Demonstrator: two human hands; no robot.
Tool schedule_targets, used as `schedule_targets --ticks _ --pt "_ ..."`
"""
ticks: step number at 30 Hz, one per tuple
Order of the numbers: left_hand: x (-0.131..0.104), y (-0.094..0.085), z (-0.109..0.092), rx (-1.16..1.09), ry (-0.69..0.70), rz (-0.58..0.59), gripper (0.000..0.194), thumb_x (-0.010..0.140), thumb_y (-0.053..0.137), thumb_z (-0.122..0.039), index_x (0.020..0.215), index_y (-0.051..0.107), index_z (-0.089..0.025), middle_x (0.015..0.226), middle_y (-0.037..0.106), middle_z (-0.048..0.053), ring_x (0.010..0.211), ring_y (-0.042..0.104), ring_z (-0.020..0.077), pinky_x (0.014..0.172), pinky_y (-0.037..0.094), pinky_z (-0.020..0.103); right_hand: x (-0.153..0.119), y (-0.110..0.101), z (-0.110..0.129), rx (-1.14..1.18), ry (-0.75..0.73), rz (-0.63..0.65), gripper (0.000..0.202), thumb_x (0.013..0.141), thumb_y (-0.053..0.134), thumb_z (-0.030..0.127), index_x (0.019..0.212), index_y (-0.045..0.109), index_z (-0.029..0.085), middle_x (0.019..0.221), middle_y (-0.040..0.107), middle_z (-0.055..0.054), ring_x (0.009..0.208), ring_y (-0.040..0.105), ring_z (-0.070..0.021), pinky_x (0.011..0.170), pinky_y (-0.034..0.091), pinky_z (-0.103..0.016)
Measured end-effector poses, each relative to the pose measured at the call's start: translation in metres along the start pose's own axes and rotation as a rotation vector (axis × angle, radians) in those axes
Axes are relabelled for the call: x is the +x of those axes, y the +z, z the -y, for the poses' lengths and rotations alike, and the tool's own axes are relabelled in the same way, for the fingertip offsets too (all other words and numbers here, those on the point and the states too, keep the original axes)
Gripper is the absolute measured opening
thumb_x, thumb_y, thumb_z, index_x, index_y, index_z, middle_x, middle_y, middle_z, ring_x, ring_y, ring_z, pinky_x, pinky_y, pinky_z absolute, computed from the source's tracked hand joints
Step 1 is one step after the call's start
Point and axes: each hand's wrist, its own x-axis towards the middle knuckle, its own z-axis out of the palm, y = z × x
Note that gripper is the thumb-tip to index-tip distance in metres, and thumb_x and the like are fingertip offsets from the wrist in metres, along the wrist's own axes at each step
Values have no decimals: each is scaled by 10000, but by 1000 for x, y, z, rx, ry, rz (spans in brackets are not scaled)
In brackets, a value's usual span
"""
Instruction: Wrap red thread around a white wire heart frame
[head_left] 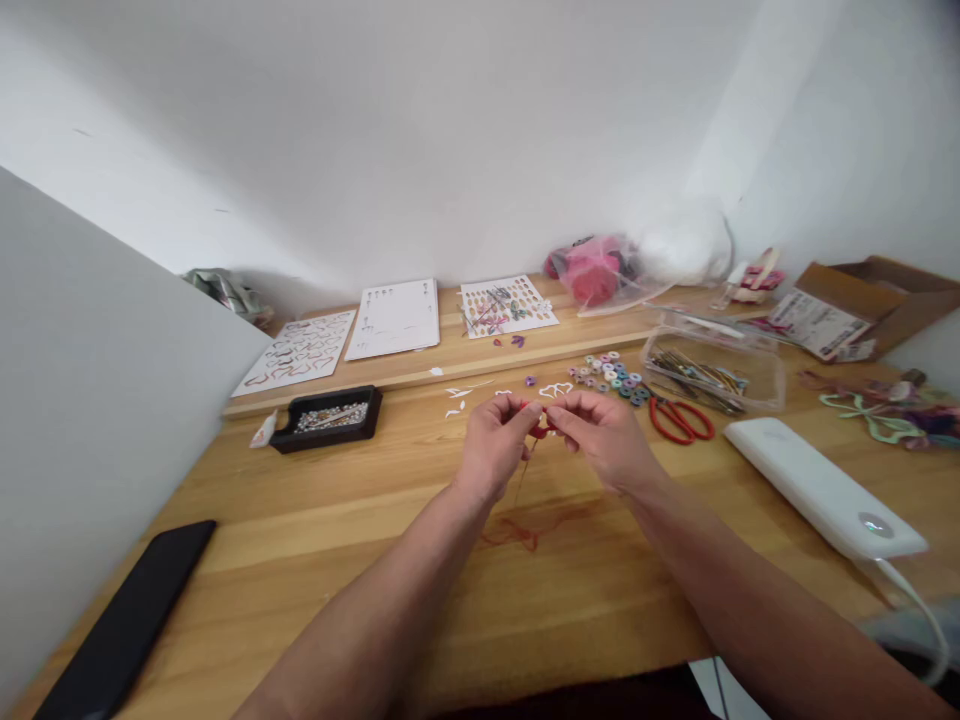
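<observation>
My left hand (496,440) and my right hand (597,436) meet above the middle of the table, fingertips pinched on a small red piece (538,431). Its exact kind is too small to tell and partly hidden by the fingers. A thin strand runs down from it to a loose tangle of orange-red thread (521,535) on the wood. Just beyond the hands lie white cut-out shapes (556,390) and a small purple piece (531,381). Thread bobbins (611,375) in several colours sit beyond my right hand, with red-handled scissors (679,420) beside them.
A black tray of beads (330,420) and a small tube (263,430) stand left. A black slab (127,625) lies front left, a white power bank (825,488) right. Behind are a clear tool box (780,375), a raised shelf with printed sheets (394,320), and a cardboard box (892,300).
</observation>
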Motion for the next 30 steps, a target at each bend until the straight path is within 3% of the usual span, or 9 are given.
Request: schedule_targets --ticks 4,10,15,23,30 --pt "-1 4 1 8 -7 4 259 728 709 -378 747 605 -142 620 604 16 578 599 119 374 333 144 0 -1 0 -55 -42 -19 280 731 758 425 755 691 154 684 655 -21 562 475 -96 506 349 -245" --pt "1 1 2 -41 16 -9 302 748 721 -403 819 601 -135 673 624 12 575 620 109 416 404 148 -1 1 3 67 49 -3 300 704 774 438 809 709 164 719 655 -24 616 545 -127 485 387 -237" --pt "0 -2 1 -33 15 21 336 731 755 -420 808 623 -120 687 632 24 576 622 108 455 444 162 -1 3 4 60 38 -11 278 676 785 413 747 704 157 656 625 -6 537 477 -96 468 356 -238" --pt "-1 4 -1 15 -26 -15 235 750 722 -317 715 601 -118 571 606 17 539 629 113 471 451 158 -1 2 4 -62 -61 -101 193 679 759 343 638 674 175 591 609 4 512 445 -90 485 318 -253" --pt "1 -2 0 -9 -60 -7 234 757 728 -315 760 623 -106 615 625 27 547 643 121 457 481 166 1 -1 4 20 96 18 291 670 770 439 690 670 167 621 602 10 481 452 -83 468 333 -248"
